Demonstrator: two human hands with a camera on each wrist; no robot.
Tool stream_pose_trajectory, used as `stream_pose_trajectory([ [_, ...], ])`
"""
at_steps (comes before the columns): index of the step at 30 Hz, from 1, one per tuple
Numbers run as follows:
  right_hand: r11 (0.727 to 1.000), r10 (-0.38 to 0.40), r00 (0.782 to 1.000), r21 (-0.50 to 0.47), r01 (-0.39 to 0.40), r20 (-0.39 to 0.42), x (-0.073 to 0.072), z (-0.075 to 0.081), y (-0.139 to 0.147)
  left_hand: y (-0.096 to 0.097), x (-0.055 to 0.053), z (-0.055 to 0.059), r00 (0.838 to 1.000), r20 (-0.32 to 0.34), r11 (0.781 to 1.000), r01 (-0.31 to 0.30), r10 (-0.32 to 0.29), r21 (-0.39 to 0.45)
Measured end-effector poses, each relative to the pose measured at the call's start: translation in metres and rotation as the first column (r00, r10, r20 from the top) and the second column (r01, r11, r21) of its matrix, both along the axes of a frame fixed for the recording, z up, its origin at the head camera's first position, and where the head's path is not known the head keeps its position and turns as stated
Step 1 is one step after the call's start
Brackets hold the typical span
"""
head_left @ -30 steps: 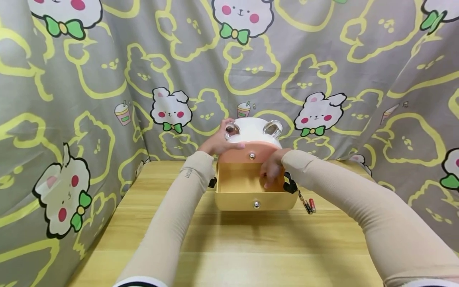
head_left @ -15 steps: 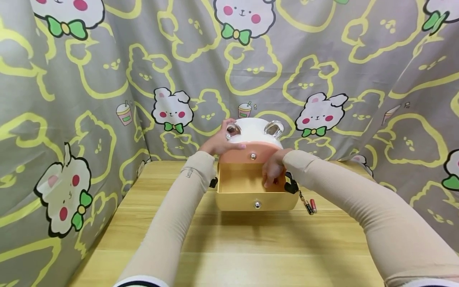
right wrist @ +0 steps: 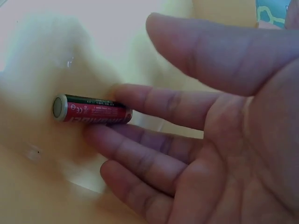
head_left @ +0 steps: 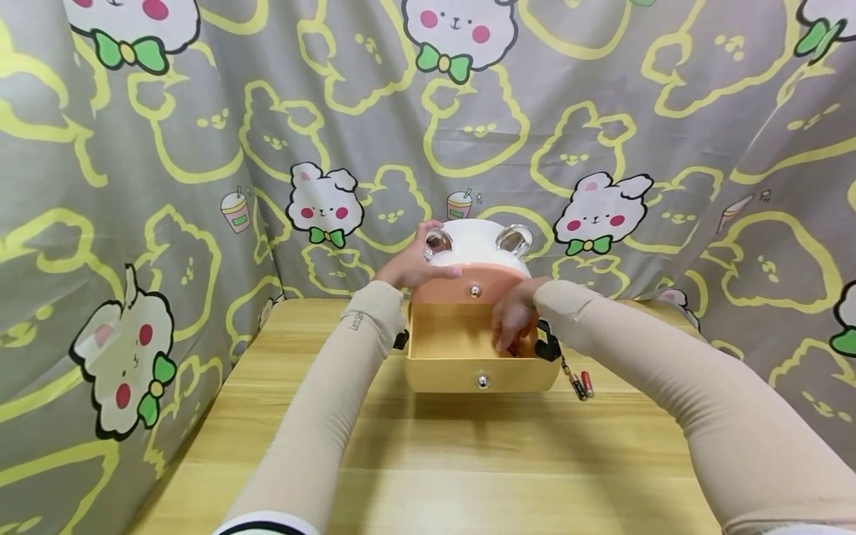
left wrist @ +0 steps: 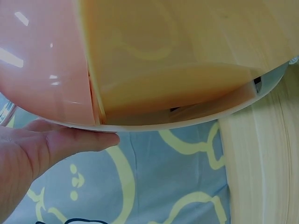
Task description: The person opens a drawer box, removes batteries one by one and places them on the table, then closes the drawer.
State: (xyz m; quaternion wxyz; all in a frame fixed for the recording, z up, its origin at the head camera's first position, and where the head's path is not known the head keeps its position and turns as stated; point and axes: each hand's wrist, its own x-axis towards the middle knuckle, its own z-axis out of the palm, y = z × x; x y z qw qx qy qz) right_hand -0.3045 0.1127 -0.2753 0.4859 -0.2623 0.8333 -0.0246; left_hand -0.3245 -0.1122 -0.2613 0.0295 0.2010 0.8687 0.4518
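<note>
At about eleven o'clock of the open drawer, the left hand [head_left: 409,264] grasps the side of a small rounded cabinet with a glossy white shell [head_left: 473,241]. Its thumb lies in front; the fingers go behind, partly hidden. The cabinet is probably light, stiff and rather slippery, so it is best to hold it by the side of the shell.

Inside the pulled-out pale yellow drawer [head_left: 441,376], towards three o'clock, is the right hand [head_left: 516,316]. Its fingers are extended, not clenched, and the thumb is free. The index and middle fingers touch, or nearly touch, a red and black cylindrical battery [right wrist: 93,111] in the drawer. This battery should be hard, smooth, small but dense, and able to roll; one should take it across the middle, between thumb and finger.

As for materials, the cabinet looks like shiny plastic: a curved salmon-pink upper drawer front [head_left: 498,279], a round silvery knob [head_left: 483,382] below, and a transparent ear-shaped loop [head_left: 526,241] at one o'clock. At four o'clock, two slim batteries [head_left: 587,383] lie on the wood-grained table [head_left: 428,453].
</note>
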Motion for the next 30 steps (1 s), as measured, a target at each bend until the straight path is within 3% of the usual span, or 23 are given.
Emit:
stream_pose_trajectory([
  [4, 0.999, 0.001, 1.0, -0.038, -0.002, -0.014, 0.002, -0.001, 0.002, 0.001, -0.001, -0.002, 1.0, 0.0, 1.0, 0.007, -0.007, 0.002],
  [9, 0.994, 0.082, 0.99, -0.067, -0.09, -0.113, 0.003, 0.001, 0.003, 0.001, -0.001, -0.003, 1.0, -0.011, 1.0, 0.007, -0.007, -0.003],
  [14, 0.99, 0.105, 0.978, -0.071, -0.12, -0.179, 0.005, 0.008, 0.007, 0.0, 0.001, 0.0, 1.0, -0.016, 1.0, 0.005, -0.005, -0.003],
  [20, 0.99, 0.083, 0.963, -0.088, -0.108, -0.256, 0.01, 0.011, 0.012, 0.001, 0.001, 0.002, 0.999, -0.03, 1.0, 0.011, -0.011, 0.002],
  [25, 0.99, 0.043, 0.96, -0.117, -0.078, -0.278, 0.012, 0.007, 0.013, 0.001, 0.0, 0.001, 0.999, -0.034, 1.0, 0.016, -0.016, 0.008],
  [30, 0.98, 0.047, 0.956, -0.172, -0.1, -0.289, 0.013, 0.009, 0.013, 0.0, -0.001, -0.002, 0.999, -0.025, 0.999, 0.021, -0.02, 0.027],
])
